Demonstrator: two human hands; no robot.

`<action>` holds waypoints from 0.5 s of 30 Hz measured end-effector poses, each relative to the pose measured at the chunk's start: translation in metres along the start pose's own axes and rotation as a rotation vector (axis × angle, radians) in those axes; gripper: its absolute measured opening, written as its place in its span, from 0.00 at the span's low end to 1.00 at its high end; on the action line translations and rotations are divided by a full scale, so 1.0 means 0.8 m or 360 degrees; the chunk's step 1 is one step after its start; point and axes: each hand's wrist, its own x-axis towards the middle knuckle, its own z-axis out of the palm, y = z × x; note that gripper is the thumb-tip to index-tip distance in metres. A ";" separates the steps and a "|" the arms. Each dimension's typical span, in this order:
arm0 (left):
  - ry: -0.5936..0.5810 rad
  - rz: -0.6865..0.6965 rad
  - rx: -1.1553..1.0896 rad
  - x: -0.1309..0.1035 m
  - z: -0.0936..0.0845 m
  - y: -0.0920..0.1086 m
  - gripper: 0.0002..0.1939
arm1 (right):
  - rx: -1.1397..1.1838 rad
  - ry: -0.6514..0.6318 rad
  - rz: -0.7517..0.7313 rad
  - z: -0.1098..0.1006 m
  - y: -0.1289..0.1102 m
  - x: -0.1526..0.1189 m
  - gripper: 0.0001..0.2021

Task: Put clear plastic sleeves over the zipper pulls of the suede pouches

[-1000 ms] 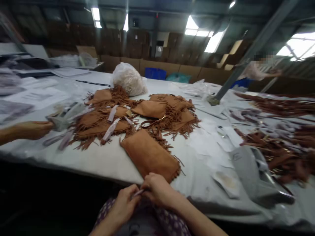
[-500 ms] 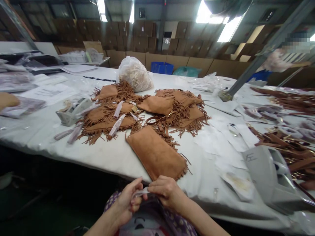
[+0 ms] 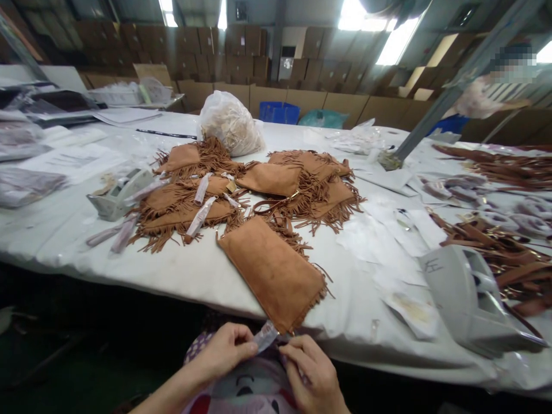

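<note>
At the near table edge lies a tan suede fringed pouch (image 3: 271,270), its lower corner reaching toward my hands. My left hand (image 3: 230,348) pinches a short strip in clear plastic wrapping (image 3: 266,336), which touches that corner. Close by on the right, my right hand (image 3: 310,368) has its fingertips pressed together just below the pouch's corner. What those fingers hold is too small to make out. Behind the pouch, more fringed pouches (image 3: 276,179) lie in a pile, some with plastic-wrapped straps (image 3: 200,217) on top.
Tape dispensers stand at left (image 3: 118,194) and right (image 3: 466,299). A stuffed plastic bag (image 3: 230,123) sits behind the pile. Brown straps (image 3: 513,270) lie at far right, beyond a slanting metal post (image 3: 435,123). Another person (image 3: 483,98) is at back right.
My hands have moved apart, and the wrapped strip now shows between them against the pouch's lower corner. My right hand has turned and dropped lower. The view has shifted slightly.
</note>
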 end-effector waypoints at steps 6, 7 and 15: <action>0.0292 0.0169 0.0553 -0.014 0.012 0.008 0.10 | 0.1166 -0.0042 0.1233 0.045 -0.032 -0.006 0.15; 0.0336 0.0181 0.0628 -0.017 0.014 0.009 0.10 | 0.1276 -0.0014 0.1295 0.052 -0.031 -0.003 0.17; 0.0389 0.0125 0.1134 -0.033 0.030 0.020 0.11 | 0.1397 0.0079 0.1224 0.066 -0.019 0.001 0.20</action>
